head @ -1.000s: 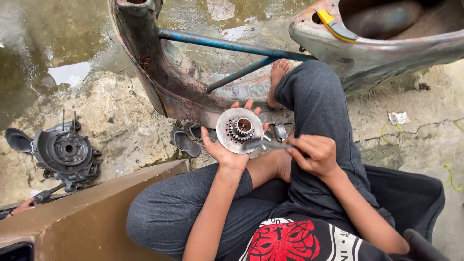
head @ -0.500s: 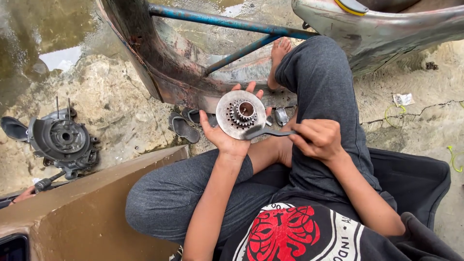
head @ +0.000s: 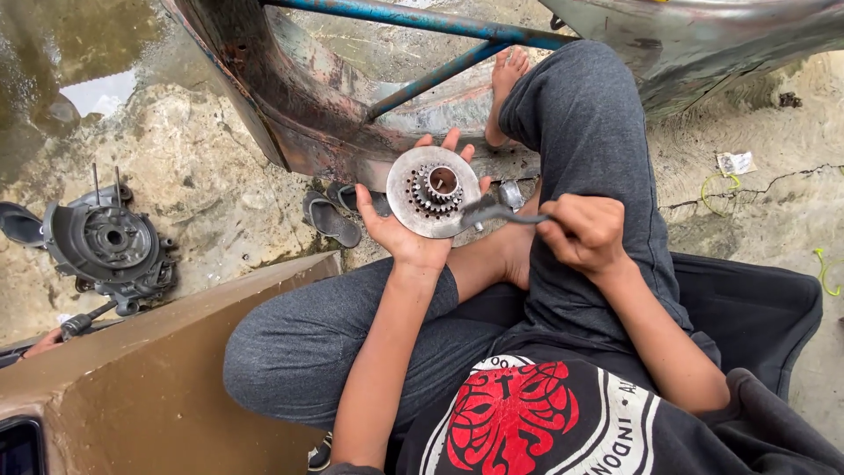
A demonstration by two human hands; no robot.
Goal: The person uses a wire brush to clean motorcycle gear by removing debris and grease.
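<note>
Cradling the toothed metal disc flat on the open left hand above the crossed legs, the right hand closes on a thin tool, apparently at the rim; the palm should stay level, strokes short.

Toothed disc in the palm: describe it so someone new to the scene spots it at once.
Start at the rusty curved metal frame above the seated person's crossed legs. Just below it, the left hand lies palm up, carrying the round metal disc. It has a raised toothed hub ringing a centre hole, unlike the dark engine casing on the ground, and the right hand lays a thin tool against it.
</note>
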